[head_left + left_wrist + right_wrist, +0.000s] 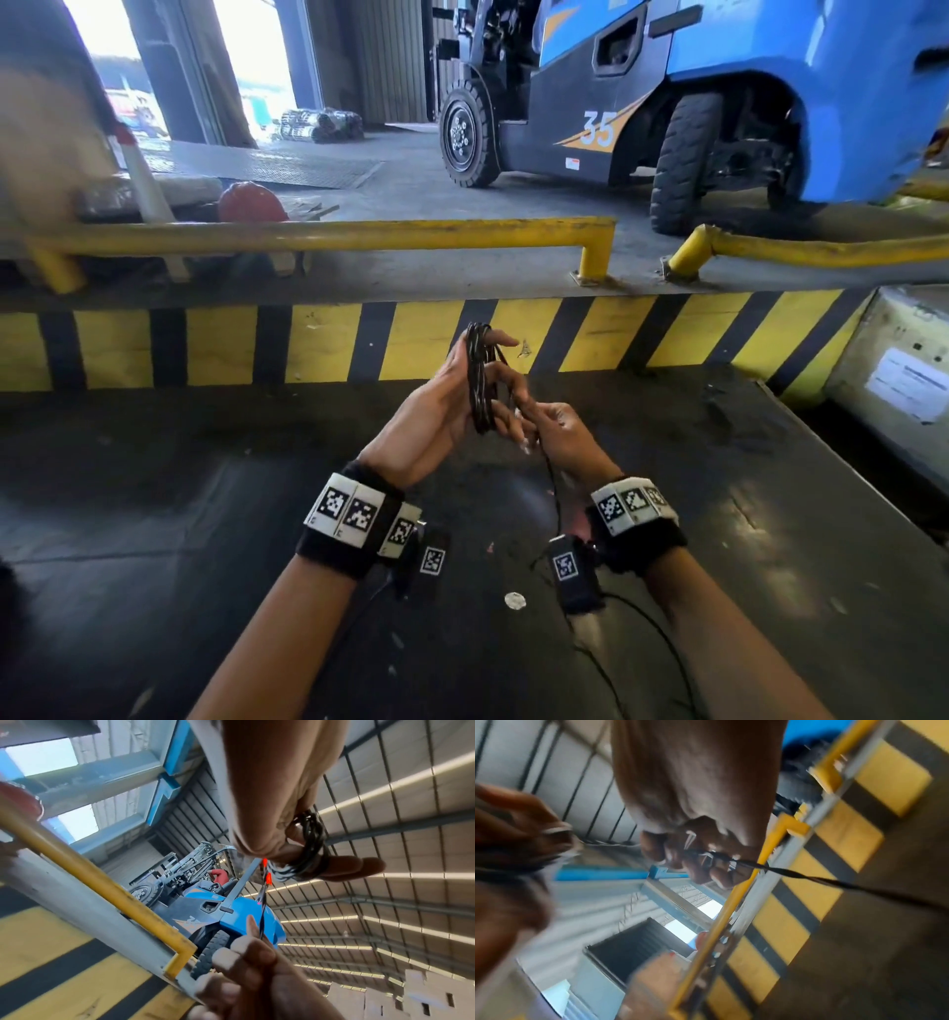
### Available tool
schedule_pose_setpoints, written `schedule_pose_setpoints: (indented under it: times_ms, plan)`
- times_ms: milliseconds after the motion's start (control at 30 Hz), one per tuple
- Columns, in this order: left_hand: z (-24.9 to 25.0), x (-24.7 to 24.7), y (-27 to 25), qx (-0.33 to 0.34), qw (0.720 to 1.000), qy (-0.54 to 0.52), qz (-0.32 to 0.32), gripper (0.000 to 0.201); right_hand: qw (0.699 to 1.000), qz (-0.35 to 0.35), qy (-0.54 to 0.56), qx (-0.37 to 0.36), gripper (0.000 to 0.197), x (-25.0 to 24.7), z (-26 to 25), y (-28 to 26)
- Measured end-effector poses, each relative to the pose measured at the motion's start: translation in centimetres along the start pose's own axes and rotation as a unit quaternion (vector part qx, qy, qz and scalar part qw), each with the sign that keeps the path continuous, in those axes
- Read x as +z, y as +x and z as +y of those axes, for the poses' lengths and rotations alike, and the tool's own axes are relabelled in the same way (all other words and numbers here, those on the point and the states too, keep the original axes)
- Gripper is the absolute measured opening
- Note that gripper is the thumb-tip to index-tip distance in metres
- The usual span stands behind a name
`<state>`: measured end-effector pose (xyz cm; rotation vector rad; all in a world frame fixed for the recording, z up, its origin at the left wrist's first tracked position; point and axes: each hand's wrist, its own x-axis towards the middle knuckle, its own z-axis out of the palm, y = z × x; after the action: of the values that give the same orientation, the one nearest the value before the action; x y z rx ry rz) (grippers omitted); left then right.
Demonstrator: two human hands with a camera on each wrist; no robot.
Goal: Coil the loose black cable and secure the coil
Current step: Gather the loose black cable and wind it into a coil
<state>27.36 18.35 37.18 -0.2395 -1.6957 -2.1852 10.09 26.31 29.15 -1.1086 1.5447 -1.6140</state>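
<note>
The black cable coil (480, 380) is looped several times round the fingers of my left hand (452, 406), held upright above the dark floor. In the left wrist view the coil (311, 845) wraps the fingers, and one finger sticks out past it. Just to the right and below, my right hand (560, 437) pinches the loose cable strand (554, 488), which drops from it toward the floor. In the right wrist view its curled fingers (700, 858) grip the strand (821, 880), which runs off to the right. The cable's free end is out of sight.
A dark floor mat (257, 514) lies under my arms, with a small white disc (515, 600) on it. Ahead are a yellow-and-black striped kerb (205, 344), a yellow guard rail (334, 236), and a blue forklift (667, 77). A grey box (904, 360) stands at right.
</note>
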Motion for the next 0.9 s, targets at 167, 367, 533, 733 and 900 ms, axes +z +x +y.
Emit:
schedule_pose_setpoints:
  times_ms: [167, 367, 533, 733, 900]
  plan:
    - [0.9, -0.4, 3.4, 0.055, 0.997, 0.013, 0.058, 0.044, 0.989, 0.050, 0.134, 0.044, 0.053, 3.8, -1.5, -1.6]
    - [1.1, -4.3, 6.8, 0.052, 0.962, 0.223, 0.151, 0.041, 0.993, 0.017, -0.109, -0.052, 0.058, 4.0, -4.8, -4.7]
    - [-0.9, -5.9, 5.4, -0.030, 0.934, 0.339, 0.106, 0.035, 0.953, -0.009, -0.273, -0.131, 0.026, -0.7, -10.1, -5.2]
    - [-2.4, -1.6, 1.5, -0.083, 0.962, 0.261, 0.002, 0.046, 0.920, 0.028, -0.342, -0.190, 0.022, -5.0, -15.2, -2.3]
    - [-1.2, 2.7, -0.1, -0.033, 0.991, 0.130, -0.027, 0.044, 0.942, 0.015, -0.280, -0.185, 0.023, -4.4, -11.4, 1.7]
